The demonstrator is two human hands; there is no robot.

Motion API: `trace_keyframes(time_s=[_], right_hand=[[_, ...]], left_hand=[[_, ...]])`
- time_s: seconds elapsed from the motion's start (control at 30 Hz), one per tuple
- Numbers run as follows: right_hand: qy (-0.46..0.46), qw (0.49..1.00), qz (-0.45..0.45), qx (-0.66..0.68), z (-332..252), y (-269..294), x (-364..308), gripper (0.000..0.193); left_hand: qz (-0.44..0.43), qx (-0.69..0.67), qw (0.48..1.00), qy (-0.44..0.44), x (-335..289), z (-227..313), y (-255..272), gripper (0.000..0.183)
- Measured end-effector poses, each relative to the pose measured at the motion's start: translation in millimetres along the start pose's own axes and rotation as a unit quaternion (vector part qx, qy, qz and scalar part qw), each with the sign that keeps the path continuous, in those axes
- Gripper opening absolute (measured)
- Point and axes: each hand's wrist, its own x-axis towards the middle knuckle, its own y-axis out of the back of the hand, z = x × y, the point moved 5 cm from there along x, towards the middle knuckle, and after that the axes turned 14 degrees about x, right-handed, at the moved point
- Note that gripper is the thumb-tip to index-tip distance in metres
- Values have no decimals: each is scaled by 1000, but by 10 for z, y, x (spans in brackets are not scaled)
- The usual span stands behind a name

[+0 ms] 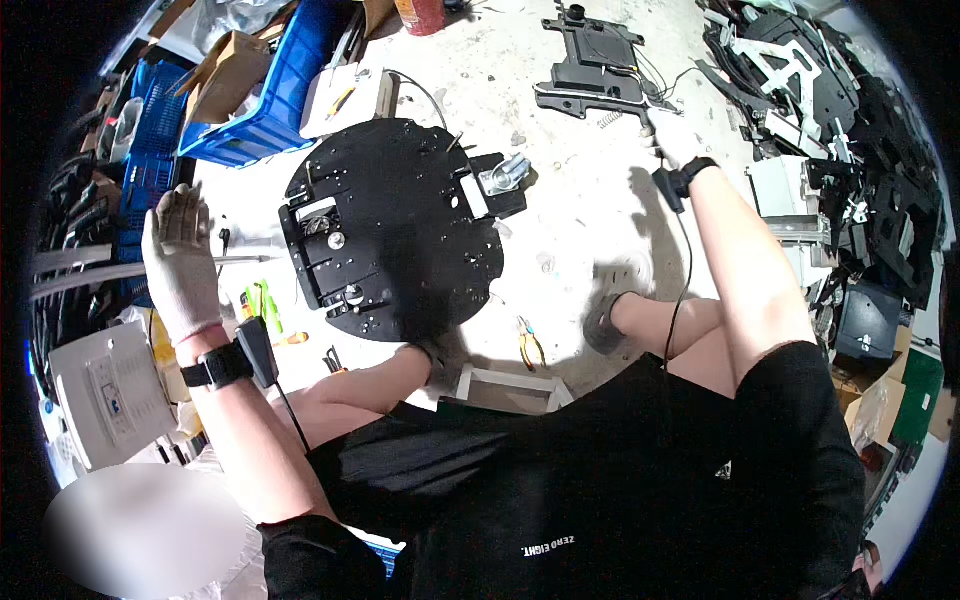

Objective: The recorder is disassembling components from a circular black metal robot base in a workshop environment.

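Note:
My left hand (pixel 182 262), in a pale work glove, is raised with its fingers stretched out and nothing in them. It is left of a large round black base plate (pixel 400 225), which lies on the floor with small metal fittings and screw holes across it. At the far right, my gloved right hand (pixel 672 140) is at the near right corner of a black plastic frame (pixel 600 62) with thin cables. Its fingers look closed on that corner, though glare washes out the fingertips. A clear-and-grey caster-like part (pixel 507 174) sits at the plate's right edge.
Pliers (pixel 530 345) with yellow handles lie near my feet, and green-handled tools (pixel 262 305) lie left of the plate. A blue bin (pixel 245 150) holds cardboard at the far left. Black and white parts (pixel 800 80) are heaped on the right. A small spring (pixel 610 119) lies near the frame.

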Motion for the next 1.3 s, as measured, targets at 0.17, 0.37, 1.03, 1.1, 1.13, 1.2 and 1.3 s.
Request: trace_keyframes(time_s=[0.17,0.37,1.03,1.1,1.13,1.2,1.3], right_hand=[[64,971,-6,231,-1343,776,-657,33],[132,847,67,511,-1654,1698,-1010,43],[235,709,163,644,-1807,2595,-1505,40],[226,718,168,637,-1744,2634,-1543,45],[224,716,167,640,-1752,2564,-1579,45],[223,685,158,675,-1741,2467,-1604,30],[250,694,150,659,-1729,2595,-1717,26]], left_hand=[[105,-61,992,20,43,-117,610,41],[171,-151,973,39,286,-397,996,38],[132,-168,976,28,369,-479,569,40],[138,-172,975,34,376,-530,495,41],[138,-169,975,31,399,-522,547,41],[109,-142,984,3,478,-490,672,43],[113,-143,983,24,319,-471,291,44]])
